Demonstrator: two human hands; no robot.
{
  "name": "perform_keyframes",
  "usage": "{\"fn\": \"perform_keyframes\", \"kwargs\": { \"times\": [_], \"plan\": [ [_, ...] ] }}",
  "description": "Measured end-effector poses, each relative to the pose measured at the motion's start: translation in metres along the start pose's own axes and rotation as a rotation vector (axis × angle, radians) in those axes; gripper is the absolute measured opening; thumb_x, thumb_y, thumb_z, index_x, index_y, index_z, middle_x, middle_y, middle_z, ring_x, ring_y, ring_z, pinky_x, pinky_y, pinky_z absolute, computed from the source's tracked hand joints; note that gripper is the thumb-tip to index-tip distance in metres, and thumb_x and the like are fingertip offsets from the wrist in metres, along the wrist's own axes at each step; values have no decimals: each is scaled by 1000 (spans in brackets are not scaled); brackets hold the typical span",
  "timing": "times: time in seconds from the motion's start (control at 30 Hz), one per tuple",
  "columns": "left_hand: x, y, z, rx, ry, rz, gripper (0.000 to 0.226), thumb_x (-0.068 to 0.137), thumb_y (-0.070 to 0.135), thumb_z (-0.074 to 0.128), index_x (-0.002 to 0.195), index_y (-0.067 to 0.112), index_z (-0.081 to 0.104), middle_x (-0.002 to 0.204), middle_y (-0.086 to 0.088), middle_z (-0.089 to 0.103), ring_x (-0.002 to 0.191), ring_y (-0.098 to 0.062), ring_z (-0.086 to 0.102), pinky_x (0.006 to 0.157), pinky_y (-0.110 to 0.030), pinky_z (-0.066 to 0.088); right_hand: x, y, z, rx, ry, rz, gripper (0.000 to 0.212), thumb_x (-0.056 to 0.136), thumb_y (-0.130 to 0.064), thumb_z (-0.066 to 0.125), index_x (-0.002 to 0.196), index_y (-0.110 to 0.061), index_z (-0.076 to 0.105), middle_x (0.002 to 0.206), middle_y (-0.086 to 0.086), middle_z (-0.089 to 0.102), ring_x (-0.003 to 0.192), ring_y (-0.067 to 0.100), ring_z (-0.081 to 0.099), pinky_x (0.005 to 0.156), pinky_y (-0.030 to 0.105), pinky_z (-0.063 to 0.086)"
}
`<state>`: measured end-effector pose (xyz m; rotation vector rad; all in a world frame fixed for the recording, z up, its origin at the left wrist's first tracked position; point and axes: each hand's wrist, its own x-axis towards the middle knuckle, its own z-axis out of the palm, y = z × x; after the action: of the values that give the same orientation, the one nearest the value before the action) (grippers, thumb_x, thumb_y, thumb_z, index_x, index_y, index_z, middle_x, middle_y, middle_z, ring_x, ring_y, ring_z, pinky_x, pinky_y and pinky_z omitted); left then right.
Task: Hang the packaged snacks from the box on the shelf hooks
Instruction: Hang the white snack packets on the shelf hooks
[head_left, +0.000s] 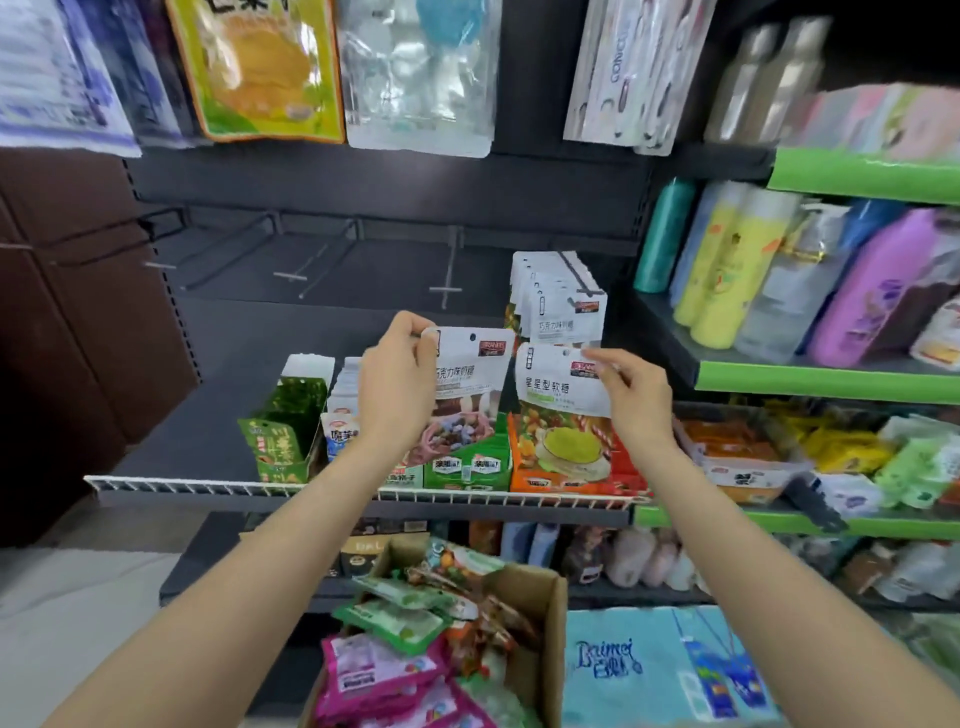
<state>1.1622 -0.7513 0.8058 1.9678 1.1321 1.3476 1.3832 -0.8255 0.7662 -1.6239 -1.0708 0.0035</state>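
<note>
Taking the wire-fronted shelf (363, 493) as the landmark, the left hand (397, 382) above it pinches the top corner of a chocolate-candy pouch (462, 379), and just to its right the right hand (631, 397) pinches the top corner of a star-gummy pouch (558, 395); both pouches are raised before the bare hooks (445, 288) behind the shelf. With each pouch held by one corner, either may swing and its small hang hole miss the hook tip, or slip and fall among the display cartons. On the shelf a green carton (278, 441) holds green packets. Below the shelf, the cardboard box (540, 613) holds a loose heap of pink, green and orange snack packs.
</note>
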Motion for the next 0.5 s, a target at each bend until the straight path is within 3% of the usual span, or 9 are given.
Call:
{"fn": "perform_keyframes", "kwargs": {
  "times": [0.07, 0.23, 0.33, 0.5],
  "plan": [
    [9, 3, 16, 20, 25, -19, 16, 99, 20, 42, 87, 16, 51, 62, -4, 58, 58, -19, 46, 63, -34, 36, 25, 17, 1, 28, -15, 8, 21, 93, -9, 54, 102, -16, 72, 105, -3, 69, 103, 12, 61, 93, 30, 48],
    [22, 7, 44, 67, 1, -27, 14, 99, 22, 43, 88, 18, 52, 69, -5, 66, 73, -26, 57, 64, -29, 33, 71, 38, 6, 108, -35, 18, 22, 94, -10, 52, 103, -16, 71, 102, -8, 66, 103, 10, 60, 94, 27, 46],
    [30, 10, 54, 70, -23, -11, 14, 98, 21, 44, 90, 16, 54, 73, -11, 68, 59, -20, 51, 55, -14, 33, 88, 44, 13, 132, -43, 27, 23, 94, -8, 51, 103, -14, 71, 102, -7, 66, 104, 11, 59, 95, 29, 46],
    [37, 13, 67, 64, -29, -3, 14, 97, 18, 46, 88, 14, 56, 67, -10, 66, 54, -19, 48, 49, -12, 32, 88, 47, 13, 160, -59, -15, 25, 94, -9, 49, 104, -16, 71, 106, -5, 67, 103, 6, 59, 85, 7, 42]
  ]
}}
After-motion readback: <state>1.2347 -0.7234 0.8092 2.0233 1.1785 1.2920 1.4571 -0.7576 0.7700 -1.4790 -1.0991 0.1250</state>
